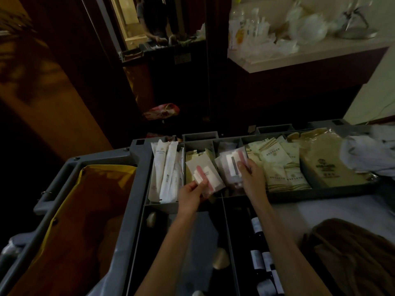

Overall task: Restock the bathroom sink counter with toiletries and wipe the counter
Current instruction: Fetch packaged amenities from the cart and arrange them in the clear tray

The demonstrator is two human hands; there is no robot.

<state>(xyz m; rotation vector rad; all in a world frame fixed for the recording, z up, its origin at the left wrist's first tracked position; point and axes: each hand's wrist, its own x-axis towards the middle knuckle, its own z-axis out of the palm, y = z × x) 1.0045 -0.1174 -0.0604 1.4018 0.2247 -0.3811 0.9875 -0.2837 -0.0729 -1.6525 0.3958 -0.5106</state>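
Over the cart tray (320,192), both hands pinch pink-striped packets, forearms outstretched.

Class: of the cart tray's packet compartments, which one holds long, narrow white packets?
The far-left compartment: its long white packets differ from the shorter, squarish cream packets further right.

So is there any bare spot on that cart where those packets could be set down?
Yes: the pale grey cart top, bordered by the packet tray behind and the brown bag in front. Two small slots on the tray's back rim also look empty. The tray's compartments are crammed with packets, and the counter beyond is heaped with plastic bags.
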